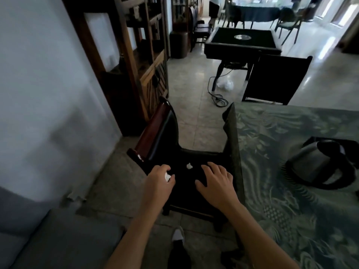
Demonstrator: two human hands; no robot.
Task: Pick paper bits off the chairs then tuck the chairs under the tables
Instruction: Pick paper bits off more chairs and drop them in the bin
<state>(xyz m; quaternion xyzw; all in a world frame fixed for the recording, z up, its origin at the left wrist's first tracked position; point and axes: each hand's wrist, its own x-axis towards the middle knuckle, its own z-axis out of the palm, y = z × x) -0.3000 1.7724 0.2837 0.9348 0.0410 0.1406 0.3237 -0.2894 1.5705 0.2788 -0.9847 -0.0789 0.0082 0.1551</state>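
Note:
A dark wooden chair (161, 136) with a black seat stands just left of the table with the green patterned cloth (291, 171), its back toward the wall. A small white paper bit (189, 166) lies on the seat. My left hand (159, 181) hovers over the seat's left side, its fingers closed on another white paper bit (167, 176). My right hand (215, 181) is spread flat over the seat's right side, a little to the right of the loose bit, holding nothing.
A grey sofa (48, 235) fills the lower left. A wooden shelf unit (141, 55) lines the left wall. A black helmet-like object (320, 164) rests on the cloth. Ahead stand a black square table (242, 40), a dark chair (275, 78), a floor cable and a white bag (226, 84).

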